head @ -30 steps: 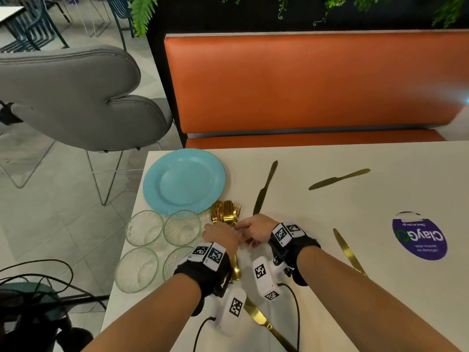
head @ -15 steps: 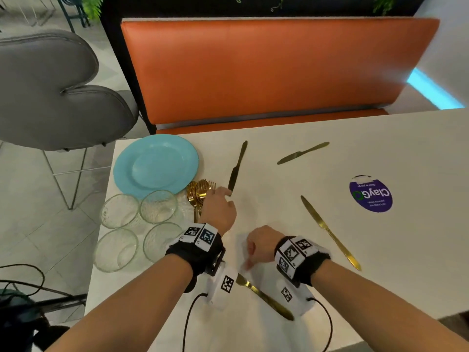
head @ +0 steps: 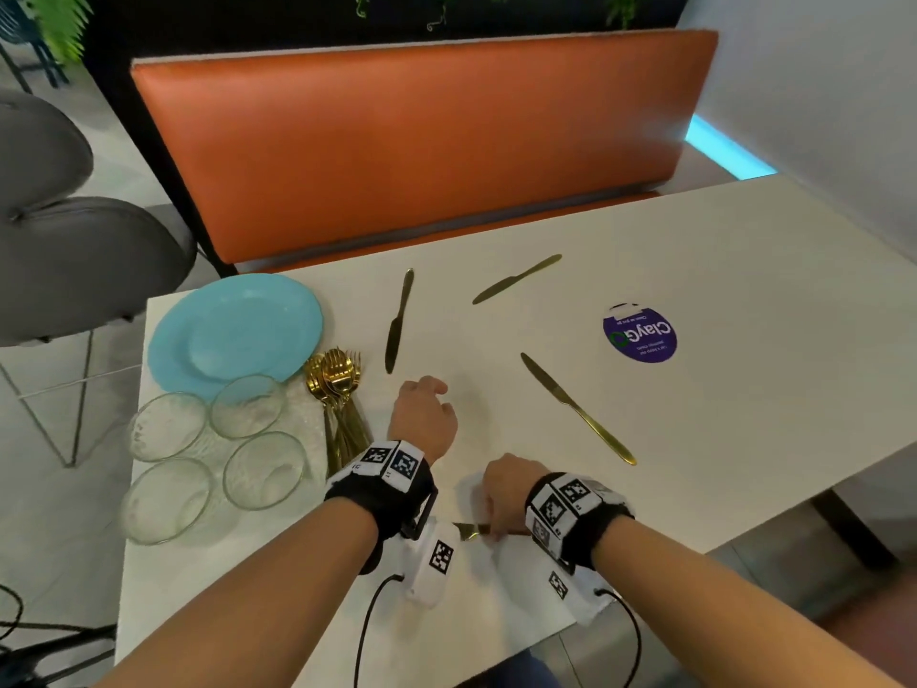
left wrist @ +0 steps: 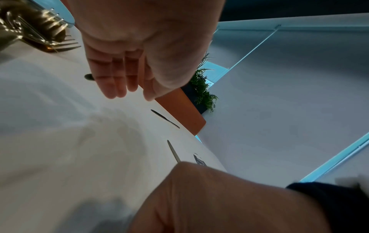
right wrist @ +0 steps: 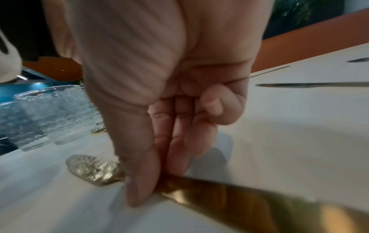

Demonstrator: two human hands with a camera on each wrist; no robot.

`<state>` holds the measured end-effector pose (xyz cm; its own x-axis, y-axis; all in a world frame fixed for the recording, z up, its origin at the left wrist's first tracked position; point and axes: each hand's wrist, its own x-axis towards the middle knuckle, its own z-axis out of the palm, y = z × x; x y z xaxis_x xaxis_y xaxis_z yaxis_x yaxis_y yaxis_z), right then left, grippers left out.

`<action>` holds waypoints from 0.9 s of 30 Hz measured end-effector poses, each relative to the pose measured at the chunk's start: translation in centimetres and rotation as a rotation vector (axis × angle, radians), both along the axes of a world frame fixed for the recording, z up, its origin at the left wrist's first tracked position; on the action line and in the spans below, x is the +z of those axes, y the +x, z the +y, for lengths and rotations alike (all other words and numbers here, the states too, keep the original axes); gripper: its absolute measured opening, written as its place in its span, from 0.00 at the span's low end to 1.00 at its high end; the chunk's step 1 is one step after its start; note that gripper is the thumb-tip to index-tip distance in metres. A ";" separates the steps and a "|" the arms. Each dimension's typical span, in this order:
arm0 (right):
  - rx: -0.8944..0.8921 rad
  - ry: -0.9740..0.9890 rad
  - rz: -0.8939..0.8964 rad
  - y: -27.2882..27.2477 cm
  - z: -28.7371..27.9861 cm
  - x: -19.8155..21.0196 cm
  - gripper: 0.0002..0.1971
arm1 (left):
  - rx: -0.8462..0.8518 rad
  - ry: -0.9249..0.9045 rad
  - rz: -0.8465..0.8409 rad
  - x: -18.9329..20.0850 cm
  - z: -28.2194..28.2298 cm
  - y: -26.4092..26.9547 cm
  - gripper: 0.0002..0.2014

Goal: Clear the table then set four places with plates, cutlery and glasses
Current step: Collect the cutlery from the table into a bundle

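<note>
The white table [head: 744, 290] fronts an orange bench [head: 422, 141]. The right hand [right wrist: 159, 110] pinches a gold spoon [right wrist: 93, 171] at its neck, thumb against fingertips, likely setting it down; 3 knives lie beyond the fingers. The left hand [left wrist: 139, 55] hovers, fingers relaxed, empty.

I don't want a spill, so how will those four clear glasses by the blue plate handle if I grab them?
The glasses look short and wide, so probably hard to tip. Their textured walls should give some grip. Being glass and packed close together, they may clink or chip.
</note>
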<state>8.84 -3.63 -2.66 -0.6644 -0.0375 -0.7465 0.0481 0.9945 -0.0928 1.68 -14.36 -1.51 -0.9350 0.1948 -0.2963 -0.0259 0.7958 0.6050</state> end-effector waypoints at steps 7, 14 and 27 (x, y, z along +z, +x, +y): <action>-0.119 0.021 0.066 1.1 3.1 0.7 0.17 | -0.012 0.069 0.032 0.5 1.4 1.0 0.18; -0.609 -0.214 0.303 0.0 8.1 2.6 0.09 | 0.176 0.316 0.166 1.7 2.6 1.2 0.19; -0.991 -0.618 0.376 -2.9 8.2 3.7 0.09 | 0.082 0.722 -0.651 2.1 7.0 2.2 0.14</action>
<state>5.96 4.59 1.00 -0.7769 0.3266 -0.5383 0.6272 0.3265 -0.7071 3.83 -7.31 0.58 -0.6499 0.4736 -0.5944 -0.5664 0.2197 0.7943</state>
